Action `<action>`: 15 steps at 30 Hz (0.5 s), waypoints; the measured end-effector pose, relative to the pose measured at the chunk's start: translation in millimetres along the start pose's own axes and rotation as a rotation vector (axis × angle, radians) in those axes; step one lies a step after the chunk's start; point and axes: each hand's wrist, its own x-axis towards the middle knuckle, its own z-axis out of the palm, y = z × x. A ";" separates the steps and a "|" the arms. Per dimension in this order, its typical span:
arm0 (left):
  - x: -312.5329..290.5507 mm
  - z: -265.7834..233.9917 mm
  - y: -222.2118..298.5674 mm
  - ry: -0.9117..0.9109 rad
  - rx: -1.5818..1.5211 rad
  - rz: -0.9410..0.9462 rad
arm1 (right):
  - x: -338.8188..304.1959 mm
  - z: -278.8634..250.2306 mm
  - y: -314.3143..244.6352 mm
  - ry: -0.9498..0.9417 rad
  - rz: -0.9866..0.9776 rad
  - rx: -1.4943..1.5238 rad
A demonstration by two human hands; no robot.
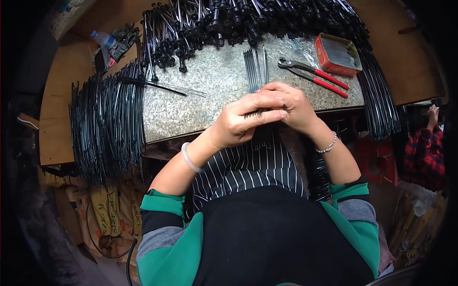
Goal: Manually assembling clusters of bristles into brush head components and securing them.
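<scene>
My left hand [245, 117] and my right hand [293, 105] meet in front of the table edge, fingers curled and touching. A row of dark tips, the ends of a bunch of thin dark rods [253, 114], shows between the fingers of my left hand. What my right fingers close round is hidden. Just beyond, several slim dark rods [249, 66] lie on the speckled tabletop [176, 112], their near ends covered by my hands. A silvery rod [265, 62] lies beside them. To the right are pincers [317, 78] with red handles.
Bundles of long black rods hang over the table edge at left [107, 128] and right [379, 100]. Metal shafts with black fittings [214, 28] pile along the back. A red box [327, 62] holds thin pale pieces. A bottle [102, 39] and another person's checked sleeve [424, 150] flank the table.
</scene>
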 end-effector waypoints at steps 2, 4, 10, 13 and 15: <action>-2.0 0.9 -1.5 -0.011 0.001 -0.007 | -0.7 3.7 1.6 0.056 0.001 -0.026; -2.4 1.3 -0.8 0.003 -0.003 -0.038 | -2.1 3.3 -3.7 0.080 0.018 -0.021; -4.3 4.5 2.0 0.044 0.018 -0.077 | -4.1 1.9 -1.4 0.109 0.047 0.008; -5.3 7.1 -1.7 0.050 0.039 -0.063 | -5.2 4.5 -0.2 0.146 0.023 -0.045; -6.0 8.1 -2.5 0.058 0.039 -0.062 | -8.4 8.5 3.3 0.146 -0.004 -0.095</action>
